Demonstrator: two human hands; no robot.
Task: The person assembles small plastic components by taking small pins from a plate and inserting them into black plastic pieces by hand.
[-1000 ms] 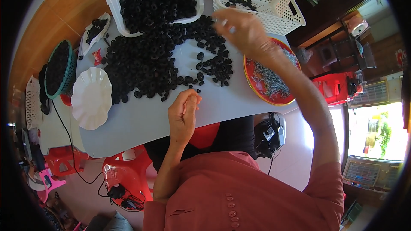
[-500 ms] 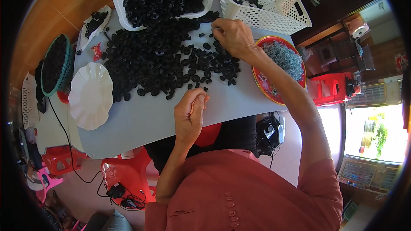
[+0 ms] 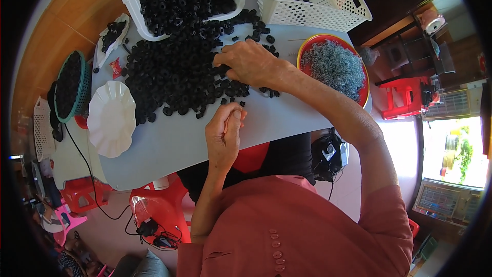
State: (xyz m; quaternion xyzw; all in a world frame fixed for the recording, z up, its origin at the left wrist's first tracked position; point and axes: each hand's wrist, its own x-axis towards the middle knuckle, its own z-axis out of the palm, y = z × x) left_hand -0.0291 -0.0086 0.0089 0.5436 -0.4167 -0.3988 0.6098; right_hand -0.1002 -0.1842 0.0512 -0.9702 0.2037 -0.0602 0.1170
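Your right hand [image 3: 251, 65] is over the near right part of the heap, fingers bent down among the black pieces [image 3: 177, 74]; whether it has pinched one, you can't tell from here. Your left hand [image 3: 223, 131] is curled closed just short of the heap's front edge – what it holds, if anything, is hidden. The pieces lie loose on the desk [image 3: 154, 146], with more in the white tub [image 3: 131, 1] behind. Each should be light, fairly stiff and hard to break (that's judged from looks alone), perhaps a little slick; pinch one across its outer rim with thumb and forefinger. The silvery bits [image 3: 335, 69] in the red bowl [image 3: 364, 91] look fine and apt to tangle. No writing is legible on the pieces – the red wrapper's [image 3: 116, 66] marks are too small to read.
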